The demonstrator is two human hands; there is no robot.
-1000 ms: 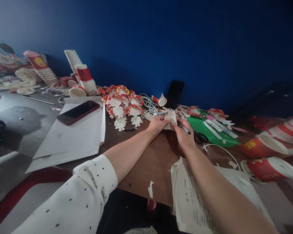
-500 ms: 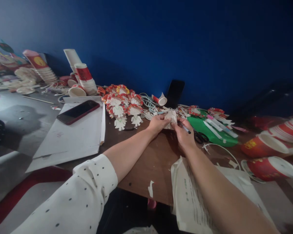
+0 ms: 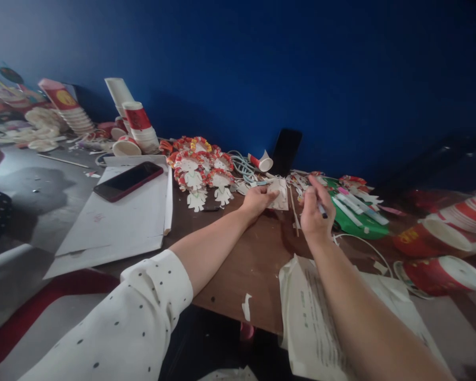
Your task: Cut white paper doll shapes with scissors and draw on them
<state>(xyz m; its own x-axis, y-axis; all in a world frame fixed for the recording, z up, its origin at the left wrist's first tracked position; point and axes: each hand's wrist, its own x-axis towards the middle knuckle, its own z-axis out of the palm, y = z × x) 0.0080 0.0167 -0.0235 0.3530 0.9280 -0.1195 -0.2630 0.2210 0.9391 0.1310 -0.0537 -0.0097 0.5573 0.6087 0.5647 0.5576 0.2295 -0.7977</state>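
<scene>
Paper piece (image 3: 283,201) sits just right of frame centre, clamped under the thumb of the left hand (image 3: 257,202); fingers of the right hand (image 3: 316,216) curl around a pen (image 3: 322,210). A slackening left pinch could let the paper slip.

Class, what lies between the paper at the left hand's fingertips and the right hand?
In the head view, a thin stick lies on the table between the paper and the right hand, with what looks like a pale scrap beside it.
</scene>
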